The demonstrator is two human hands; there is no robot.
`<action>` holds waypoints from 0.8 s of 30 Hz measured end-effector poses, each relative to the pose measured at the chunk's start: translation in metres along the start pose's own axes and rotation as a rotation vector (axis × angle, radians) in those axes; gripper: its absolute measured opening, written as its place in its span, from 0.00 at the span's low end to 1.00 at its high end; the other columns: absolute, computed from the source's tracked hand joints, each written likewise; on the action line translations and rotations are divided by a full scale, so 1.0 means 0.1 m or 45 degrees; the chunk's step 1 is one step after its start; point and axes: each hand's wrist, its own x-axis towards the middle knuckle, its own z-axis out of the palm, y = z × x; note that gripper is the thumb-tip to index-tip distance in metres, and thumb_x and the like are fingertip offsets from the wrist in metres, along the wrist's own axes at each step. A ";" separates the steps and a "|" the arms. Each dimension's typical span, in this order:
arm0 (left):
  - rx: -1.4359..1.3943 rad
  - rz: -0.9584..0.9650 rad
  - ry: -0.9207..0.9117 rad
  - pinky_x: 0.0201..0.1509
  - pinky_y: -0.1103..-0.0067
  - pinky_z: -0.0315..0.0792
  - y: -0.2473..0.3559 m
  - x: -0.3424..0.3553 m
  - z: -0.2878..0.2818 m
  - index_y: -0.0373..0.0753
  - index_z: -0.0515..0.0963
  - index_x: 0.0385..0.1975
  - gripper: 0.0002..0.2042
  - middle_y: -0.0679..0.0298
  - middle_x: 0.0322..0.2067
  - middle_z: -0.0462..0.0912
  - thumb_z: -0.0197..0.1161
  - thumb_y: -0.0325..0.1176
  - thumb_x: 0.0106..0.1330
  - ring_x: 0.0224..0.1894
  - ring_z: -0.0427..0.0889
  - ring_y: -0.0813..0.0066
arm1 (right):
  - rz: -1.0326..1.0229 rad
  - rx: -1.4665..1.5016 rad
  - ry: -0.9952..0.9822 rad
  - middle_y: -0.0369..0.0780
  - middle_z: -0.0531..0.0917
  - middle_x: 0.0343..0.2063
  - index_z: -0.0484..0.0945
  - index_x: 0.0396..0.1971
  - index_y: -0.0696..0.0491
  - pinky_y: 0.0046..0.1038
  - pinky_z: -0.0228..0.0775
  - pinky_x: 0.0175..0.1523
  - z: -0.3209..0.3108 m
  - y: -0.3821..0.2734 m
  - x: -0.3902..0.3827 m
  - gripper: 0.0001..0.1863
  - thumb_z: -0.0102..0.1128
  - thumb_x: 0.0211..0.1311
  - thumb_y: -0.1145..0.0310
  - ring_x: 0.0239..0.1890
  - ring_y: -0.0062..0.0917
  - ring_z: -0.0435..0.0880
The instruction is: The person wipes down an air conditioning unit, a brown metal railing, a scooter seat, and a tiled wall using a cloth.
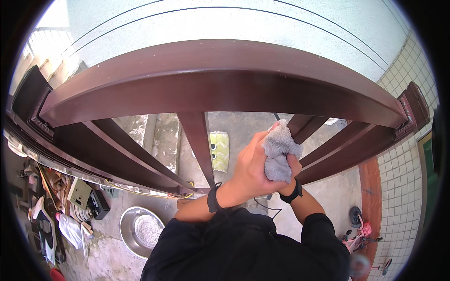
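Currently we grip grey cloth (279, 152) w/ L hand (251, 167) & R hand (294, 166) by top rail's (225, 89) lower edge, prob. mid-job, remainder unclear.

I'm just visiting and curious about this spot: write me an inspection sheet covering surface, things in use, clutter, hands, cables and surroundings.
Surface: brown top rail, marked with small pale specks.
Things in use: grey cloth, bunched up; whether it touches the railing can't be told.
Clutter: metal basin on the floor at left, near a jumbled pile that includes a cream box.
Hands: left hand and right hand close together, both gripping the cloth.
Cables: thin dark cord between the forearms; its ends can't be traced.
Surroundings: concrete floor, pale wall ahead, tiled wall at right.
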 end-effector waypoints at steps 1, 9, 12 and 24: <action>-0.030 -0.077 -0.082 0.39 0.71 0.74 0.02 0.00 -0.07 0.31 0.66 0.50 0.37 0.48 0.44 0.73 0.68 0.30 0.31 0.38 0.78 0.54 | 0.307 0.529 0.087 0.43 0.70 0.52 0.60 0.56 0.59 0.30 0.68 0.54 0.01 0.03 -0.02 0.38 0.64 0.48 0.57 0.51 0.30 0.73; -0.135 -0.288 -0.137 0.39 0.70 0.73 0.00 -0.16 -0.09 0.33 0.69 0.46 0.34 0.52 0.38 0.75 0.68 0.31 0.32 0.37 0.77 0.53 | 0.495 0.606 0.029 0.45 0.68 0.53 0.57 0.58 0.58 0.36 0.61 0.61 -0.21 0.24 -0.24 0.40 0.64 0.47 0.57 0.56 0.34 0.69; -0.154 -0.413 -0.213 0.38 0.72 0.72 0.01 -0.26 -0.11 0.30 0.69 0.40 0.31 0.53 0.32 0.76 0.71 0.32 0.29 0.34 0.79 0.57 | 0.470 0.582 0.063 0.46 0.67 0.54 0.57 0.58 0.56 0.37 0.61 0.60 -0.24 0.32 -0.33 0.40 0.65 0.47 0.58 0.56 0.37 0.68; -0.147 -0.616 -0.352 0.40 0.69 0.72 -0.57 -1.16 -0.11 0.32 0.68 0.43 0.30 0.51 0.32 0.75 0.66 0.32 0.33 0.35 0.77 0.52 | -0.636 -1.410 -0.339 0.60 0.61 0.54 0.57 0.57 0.42 0.46 0.65 0.52 -0.69 0.87 -0.84 0.37 0.65 0.46 0.65 0.53 0.57 0.67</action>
